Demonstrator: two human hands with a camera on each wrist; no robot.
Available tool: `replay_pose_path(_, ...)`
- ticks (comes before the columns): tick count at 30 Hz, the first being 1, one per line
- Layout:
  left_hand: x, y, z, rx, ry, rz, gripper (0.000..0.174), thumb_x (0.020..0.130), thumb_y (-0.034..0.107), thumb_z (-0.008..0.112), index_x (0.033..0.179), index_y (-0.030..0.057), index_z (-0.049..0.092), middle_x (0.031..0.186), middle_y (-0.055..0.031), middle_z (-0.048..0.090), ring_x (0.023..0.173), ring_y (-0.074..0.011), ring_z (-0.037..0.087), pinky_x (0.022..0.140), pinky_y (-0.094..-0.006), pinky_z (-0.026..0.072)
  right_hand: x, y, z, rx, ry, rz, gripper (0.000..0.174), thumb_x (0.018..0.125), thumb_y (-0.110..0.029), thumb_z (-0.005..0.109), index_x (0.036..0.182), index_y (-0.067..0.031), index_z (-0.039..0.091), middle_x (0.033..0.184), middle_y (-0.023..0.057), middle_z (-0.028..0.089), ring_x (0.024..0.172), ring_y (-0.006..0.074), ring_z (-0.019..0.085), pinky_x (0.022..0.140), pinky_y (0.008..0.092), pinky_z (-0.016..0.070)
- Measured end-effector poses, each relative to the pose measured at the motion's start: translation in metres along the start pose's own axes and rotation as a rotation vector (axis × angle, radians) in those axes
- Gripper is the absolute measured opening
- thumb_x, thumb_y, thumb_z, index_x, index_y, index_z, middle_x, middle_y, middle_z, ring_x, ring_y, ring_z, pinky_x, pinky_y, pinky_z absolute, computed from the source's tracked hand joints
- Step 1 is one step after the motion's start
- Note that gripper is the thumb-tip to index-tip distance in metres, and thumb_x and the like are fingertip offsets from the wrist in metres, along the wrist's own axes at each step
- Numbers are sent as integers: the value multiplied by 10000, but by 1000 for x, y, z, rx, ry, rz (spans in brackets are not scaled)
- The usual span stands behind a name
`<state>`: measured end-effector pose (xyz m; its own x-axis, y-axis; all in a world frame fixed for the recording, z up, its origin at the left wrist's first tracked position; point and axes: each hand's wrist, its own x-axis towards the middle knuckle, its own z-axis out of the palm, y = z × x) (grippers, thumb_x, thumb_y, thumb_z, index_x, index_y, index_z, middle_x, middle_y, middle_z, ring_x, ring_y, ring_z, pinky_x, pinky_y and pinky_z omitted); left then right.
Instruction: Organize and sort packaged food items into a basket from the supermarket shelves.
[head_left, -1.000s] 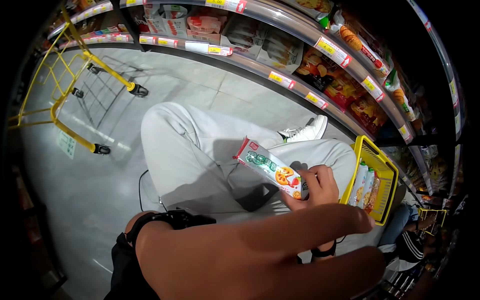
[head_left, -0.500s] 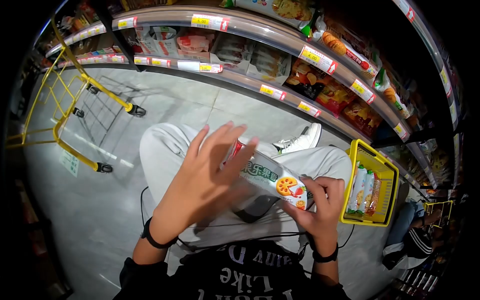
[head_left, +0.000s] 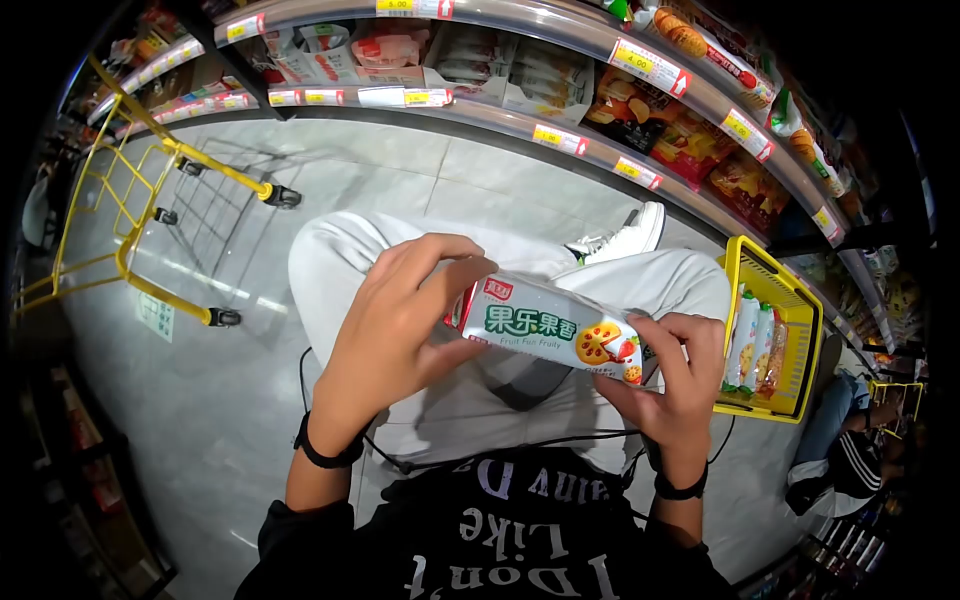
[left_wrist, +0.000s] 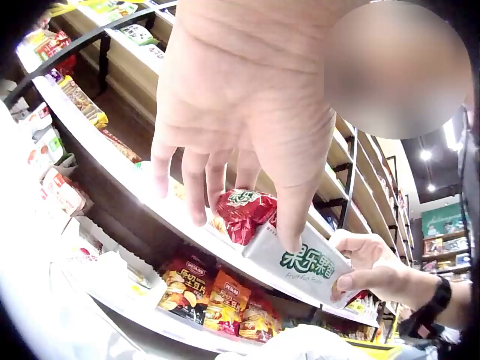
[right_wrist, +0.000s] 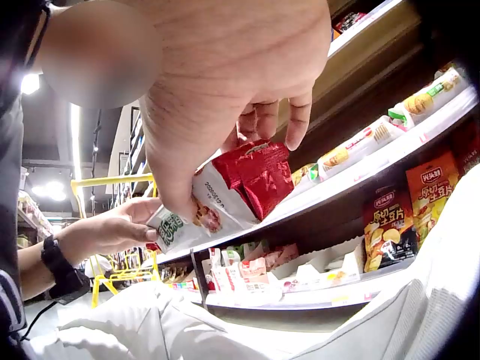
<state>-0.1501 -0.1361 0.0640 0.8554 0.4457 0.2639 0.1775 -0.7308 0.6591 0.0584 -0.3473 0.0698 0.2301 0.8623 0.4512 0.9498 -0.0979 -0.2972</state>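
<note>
A long white and silver snack packet with green lettering and a pizza-like picture (head_left: 545, 330) is held across the lap between both hands. Its left end is gripped by my left hand (head_left: 395, 325), thumb below and fingers above. My right hand (head_left: 675, 385) pinches the other end between thumb and fingers. The left wrist view shows a red crimped end of the packet (left_wrist: 244, 214) beside the left thumb. In the right wrist view another red end (right_wrist: 262, 180) lies under the right fingers.
A yellow basket (head_left: 812, 345) with several packets stands beside the right knee. Shelves of snacks (head_left: 645, 110) curve along the front. A yellow wheeled cart (head_left: 130, 235) is at the left. A person in striped black clothing (head_left: 850, 465) is low at the far right.
My left hand, first stretched out near the camera, has come down to the packet and closed on its left end. The right hand has kept its hold.
</note>
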Motion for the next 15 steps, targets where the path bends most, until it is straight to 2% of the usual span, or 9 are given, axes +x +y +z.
replay_pose_path(5,1,4,1,-42,16,24,605,581,101,854,1152,51,659,1222,-114,630,1129,-341,592,992,-439,449,2,1,-1,22,-24,35,631,531,-188,911,1116,-68,709,1009,74,624,891,290,561,751,396,446)
replay_pose_path(7,4,7,2,-77,22,68,598,582,109,860,1143,52,659,1202,-114,636,1118,-344,595,1002,-449,446,2,4,-2,40,-72,28,567,633,-234,886,1122,-33,680,1093,101,644,943,314,592,812,425,452)
replay_pose_path(10,5,8,0,-55,-35,50,538,589,134,862,1083,75,658,1137,-71,625,1082,-316,604,1072,-498,434,5,7,-3,71,-89,-4,518,722,-260,856,1122,1,656,1205,133,649,1056,337,609,890,432,465)
replay_pose_path(13,4,7,4,-62,-24,97,580,564,154,883,1087,55,653,1117,-91,658,1073,-344,617,1055,-540,420,8,7,-6,101,-121,11,526,693,-200,845,1137,4,651,1189,118,652,1080,311,607,909,421,464)
replay_pose_path(14,3,6,6,-46,-12,128,575,559,149,887,1079,64,657,1096,-75,666,1051,-309,637,1054,-544,422,7,7,-5,89,-110,11,526,693,-200,845,1137,4,651,1189,118,652,1080,311,607,909,421,464)
replay_pose_path(15,3,8,7,-44,-10,143,575,559,149,887,1079,64,657,1096,-75,666,1051,-309,637,1054,-544,422,6,8,-3,80,-131,5,553,665,-188,860,1148,-14,655,1191,106,663,1056,301,615,901,417,473)
